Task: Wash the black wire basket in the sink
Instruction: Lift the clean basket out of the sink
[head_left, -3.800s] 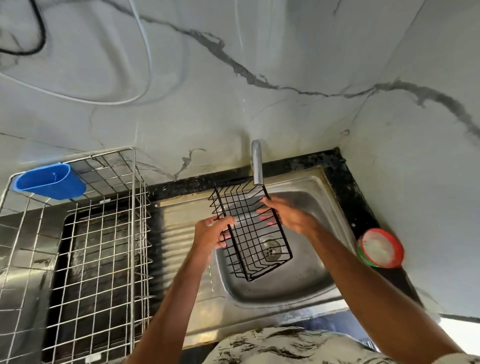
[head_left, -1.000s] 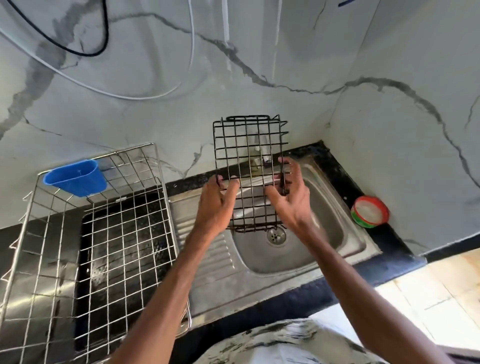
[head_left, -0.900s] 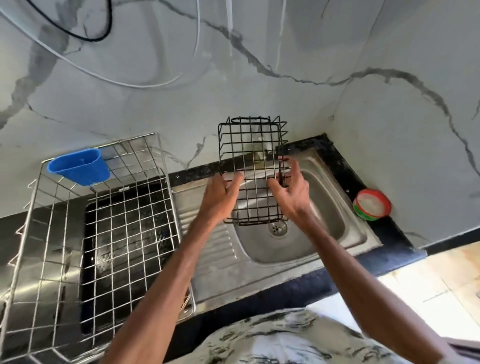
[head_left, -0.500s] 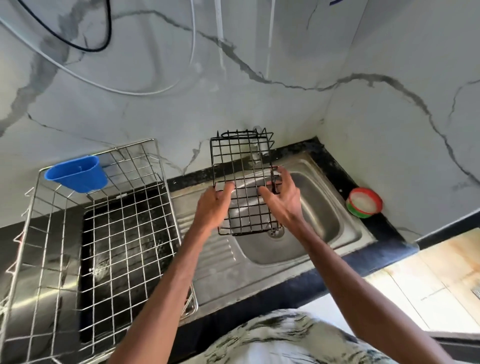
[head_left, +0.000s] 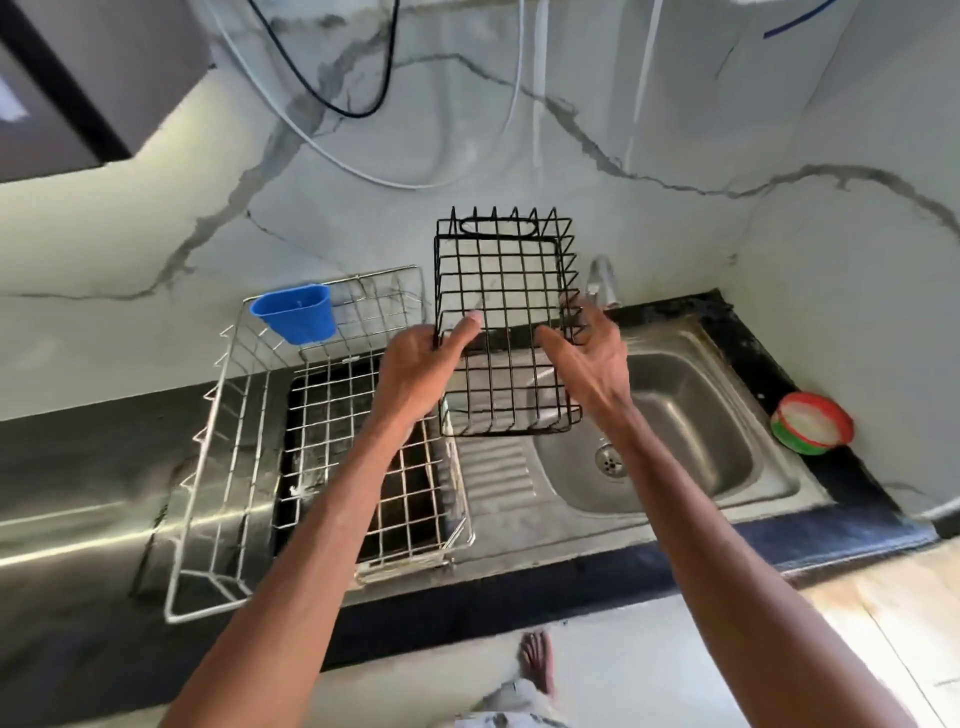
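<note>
Presently the black wire basket (head_left: 506, 291) is hanging upright in the air, over the left edge of the sink (head_left: 727, 415). The left hand (head_left: 415, 369) is gripping its left side. The right hand (head_left: 592, 364) is pinching its right side. The hands are apart.

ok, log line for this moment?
state: black wire basket held up on end, out of sink | left hand: grips left edge | right hand: holds right side | tap: flow not discernible
</note>
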